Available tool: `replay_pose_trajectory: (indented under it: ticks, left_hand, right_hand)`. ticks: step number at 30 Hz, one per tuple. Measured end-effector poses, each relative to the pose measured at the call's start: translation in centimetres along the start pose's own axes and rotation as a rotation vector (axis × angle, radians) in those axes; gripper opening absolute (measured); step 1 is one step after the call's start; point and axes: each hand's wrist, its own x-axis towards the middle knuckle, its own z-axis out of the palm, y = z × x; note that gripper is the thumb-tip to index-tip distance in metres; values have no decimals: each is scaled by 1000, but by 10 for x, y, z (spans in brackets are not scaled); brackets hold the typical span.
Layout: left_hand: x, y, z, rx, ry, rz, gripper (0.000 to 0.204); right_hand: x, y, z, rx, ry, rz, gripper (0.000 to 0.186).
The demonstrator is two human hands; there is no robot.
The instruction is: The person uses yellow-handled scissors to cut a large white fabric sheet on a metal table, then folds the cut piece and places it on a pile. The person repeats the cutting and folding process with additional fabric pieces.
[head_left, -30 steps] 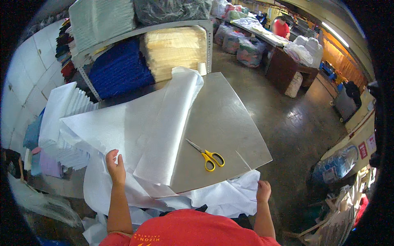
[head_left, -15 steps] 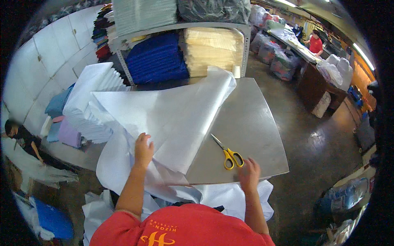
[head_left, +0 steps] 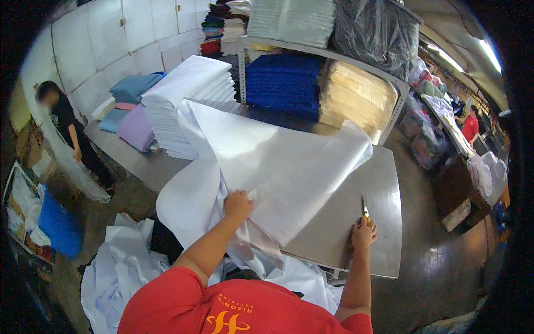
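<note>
Right hand grasping scissors, left hand on white sheet

From my remote seat, I am seeing a blue bin (head_left: 58, 224) standing on the floor at far left, with a co-worker in dark clothing (head_left: 65, 121) standing behind it. Nearer the wearer, a crumpled heap of white fabric (head_left: 118, 273) is lying low beside the left forearm. Folded teal cloths (head_left: 133, 84) and a lilac one (head_left: 135, 127) are resting on the table's left end, just beside a tall stack of folded white cloths (head_left: 188, 83).

Next, I am finding the left hand (head_left: 238, 205) resting on a large white sheet (head_left: 272, 146); its fingers are bending over the fabric, but I cannot tell whether they are pinching it. The sheet is spreading across the metal tabletop (head_left: 385, 178), part of it hanging over the near edge. Behind it, navy cloths (head_left: 282, 83) and cream cloths (head_left: 356, 94) are sitting side by side on a shelf.

Right of the sheet, the right hand (head_left: 364, 232) is wrapping its fingers around the yellow handles of the scissors (head_left: 365, 212). The blades are pointing away from the wearer, over the tabletop; I cannot tell whether they are touching it. At far right, a person in red (head_left: 470, 128) is standing by another table.
</note>
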Motion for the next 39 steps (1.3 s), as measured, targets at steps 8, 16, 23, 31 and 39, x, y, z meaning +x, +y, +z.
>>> replay_pose_trajectory:
  ticks: [8,16,23,31,39]
  left_hand:
    - [-10,-1,-4,-233,-200,9,37]
    - [-56,-96,-47,-789,-411,-95,31]
    - [-195,-269,-49,-1083,-316,-564,19]
    - [-436,-515,-62,-1249,516,-1131,32]
    - [-407,-657,-290,-443,2015,-764,35]
  right_hand:
    - [-121,-134,13,491,-160,-574,72]
    - [-147,-202,21,185,-307,-921,34]
    - [-277,-280,64,362,-312,-1485,44]
    - [-398,-287,92,422,-1710,-1100,44]
    - [-360,-256,142,1138,-1209,79,49]
